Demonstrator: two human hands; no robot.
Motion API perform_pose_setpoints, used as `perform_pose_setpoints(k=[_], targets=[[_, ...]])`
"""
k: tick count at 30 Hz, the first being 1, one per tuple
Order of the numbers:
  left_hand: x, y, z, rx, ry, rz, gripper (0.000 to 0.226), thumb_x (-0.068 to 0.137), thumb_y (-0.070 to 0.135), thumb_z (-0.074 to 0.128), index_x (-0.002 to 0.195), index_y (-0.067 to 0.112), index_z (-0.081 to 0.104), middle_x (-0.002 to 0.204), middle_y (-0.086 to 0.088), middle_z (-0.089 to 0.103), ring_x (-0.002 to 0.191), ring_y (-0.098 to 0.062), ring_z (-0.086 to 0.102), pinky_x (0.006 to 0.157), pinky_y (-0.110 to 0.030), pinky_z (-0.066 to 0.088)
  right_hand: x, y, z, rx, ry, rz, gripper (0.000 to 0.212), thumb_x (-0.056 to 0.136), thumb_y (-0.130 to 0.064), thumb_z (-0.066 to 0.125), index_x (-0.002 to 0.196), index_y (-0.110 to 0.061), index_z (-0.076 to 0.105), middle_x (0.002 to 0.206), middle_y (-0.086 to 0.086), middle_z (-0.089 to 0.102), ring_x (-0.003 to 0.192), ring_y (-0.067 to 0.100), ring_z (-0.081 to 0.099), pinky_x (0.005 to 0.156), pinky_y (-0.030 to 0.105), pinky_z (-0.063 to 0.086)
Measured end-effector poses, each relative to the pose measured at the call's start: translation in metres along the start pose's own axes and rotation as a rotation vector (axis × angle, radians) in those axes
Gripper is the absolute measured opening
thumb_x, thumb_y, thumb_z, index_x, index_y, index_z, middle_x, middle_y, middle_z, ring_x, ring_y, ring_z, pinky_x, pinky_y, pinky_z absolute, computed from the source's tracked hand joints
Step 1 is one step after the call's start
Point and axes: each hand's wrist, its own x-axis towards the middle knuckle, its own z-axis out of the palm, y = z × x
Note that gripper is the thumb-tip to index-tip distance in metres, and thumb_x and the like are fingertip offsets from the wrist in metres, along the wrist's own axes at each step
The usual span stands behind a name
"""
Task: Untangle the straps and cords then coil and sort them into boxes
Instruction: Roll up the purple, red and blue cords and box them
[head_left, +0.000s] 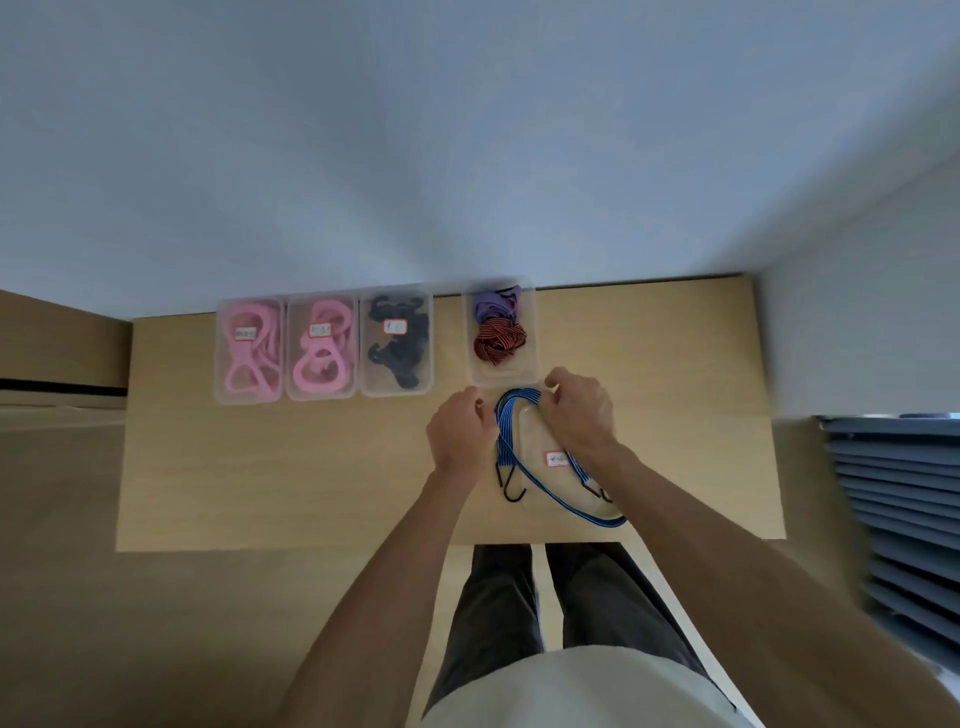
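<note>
Over the near box (540, 441), both hands (519, 415) grip the blue cord (506, 415); its label (557, 459) is unreadable.

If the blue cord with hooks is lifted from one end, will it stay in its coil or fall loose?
The blue cord is probably floppy: it bends in soft loops over the clear box. It may spring open, since both hands hold it. Its black hooks could dangle and catch.

box labels (557, 459) present, text unreadable
</note>
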Motion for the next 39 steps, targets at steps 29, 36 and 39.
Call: perform_pose_setpoints(k=[29, 36, 39], targets=[[-0.060, 0.014, 0.050, 0.029, -0.236, -0.198, 0.016, 0.080, 0.028, 0.073, 0.080, 0.018, 0.060, 0.083, 0.001, 0.064, 0.079, -0.022, 0.066, 0.058, -0.028, 0.041, -0.048, 0.038, 0.017, 0.278, -0.078, 0.157, 0.030, 0.084, -0.001, 0.058, 0.108, -0.015, 0.069, 0.089, 0.006, 0.067, 0.080, 0.027, 0.063, 0.062, 0.037, 0.055], [-0.050, 0.021, 0.041, -0.314, -0.184, -0.171, 0.014, 0.081, 0.006, 0.067, 0.074, 0.012, 0.057, 0.069, 0.003, 0.059, 0.061, -0.012, 0.052, 0.056, -0.026, 0.037, -0.050, 0.038, 0.006, 0.258, 0.023, 0.125, 0.050, 0.073, 0.011, 0.066, 0.120, -0.007, 0.061, 0.114, 0.010, 0.063, 0.103, 0.031, 0.058, 0.086, 0.049, 0.051], [-0.041, 0.031, 0.011, -0.545, -0.206, -0.097, 0.015, 0.081, 0.000, 0.069, 0.073, 0.011, 0.063, 0.066, 0.000, 0.064, 0.058, -0.012, 0.056, 0.061, -0.028, 0.046, -0.052, 0.034, 0.004, 0.251, 0.195, -0.110, 0.049, 0.070, 0.018, 0.055, 0.114, -0.001, 0.063, 0.110, 0.015, 0.064, 0.096, 0.037, 0.060, 0.077, 0.051, 0.052]])
